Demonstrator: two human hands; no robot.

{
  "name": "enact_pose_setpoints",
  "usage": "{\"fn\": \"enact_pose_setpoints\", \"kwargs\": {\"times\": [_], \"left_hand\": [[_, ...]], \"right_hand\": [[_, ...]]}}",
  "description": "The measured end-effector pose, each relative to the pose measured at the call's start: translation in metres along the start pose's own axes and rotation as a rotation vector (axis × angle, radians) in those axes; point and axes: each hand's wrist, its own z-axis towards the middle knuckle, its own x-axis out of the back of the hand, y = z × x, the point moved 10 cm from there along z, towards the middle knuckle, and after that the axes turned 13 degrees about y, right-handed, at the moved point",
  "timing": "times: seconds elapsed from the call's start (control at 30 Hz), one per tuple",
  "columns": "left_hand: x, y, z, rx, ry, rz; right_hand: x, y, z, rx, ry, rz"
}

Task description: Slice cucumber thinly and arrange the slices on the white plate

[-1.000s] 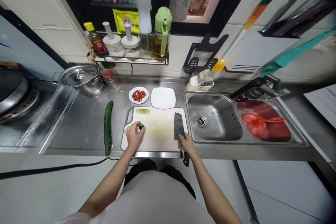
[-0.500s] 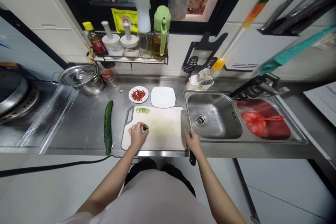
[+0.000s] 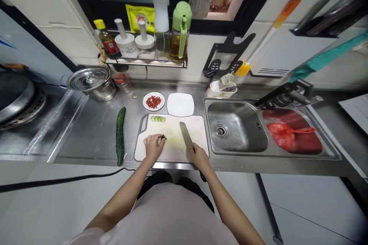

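My left hand pinches a small dark green cucumber piece over the left half of the white cutting board. In my right hand is a kitchen knife, its blade tilted up and to the left over the middle of the board, apart from the cucumber piece. The fingers are wrapped round the knife, and its black handle end shows below the wrist. Several thin cucumber slices lie in an overlapping row near the board's top left. A whole cucumber rests on the counter left of the board.
Behind the board stand a small plate of chopped red pieces and a white square plate. A steel pot and a red-lidded jar stand back left. The sink adjoins the board's right side; its other basin holds a red bag.
My right hand has brought the knife left from the board's right edge to its middle, with the blade now slanted. My left hand keeps hold of the cucumber piece. The view has shifted slightly.
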Motion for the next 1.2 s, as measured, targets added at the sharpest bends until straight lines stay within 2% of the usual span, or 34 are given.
{"fn": "enact_pose_setpoints", "kwargs": {"times": [0.3,0.57,0.9,1.2], "left_hand": [[0.005,0.005,-0.001,-0.059,0.076,-0.041],[0.003,0.007,-0.001,-0.099,0.116,-0.054],[0.003,0.007,-0.004,-0.143,0.147,-0.077],[0.001,0.005,-0.004,-0.152,0.138,-0.046]], "right_hand": [[0.005,-0.031,-0.007,0.110,-0.061,-0.200],[-0.009,-0.062,-0.019,0.213,-0.130,-0.214],[-0.012,-0.068,-0.014,0.224,-0.177,-0.231],[-0.013,-0.087,-0.020,0.287,-0.171,-0.231]]}}
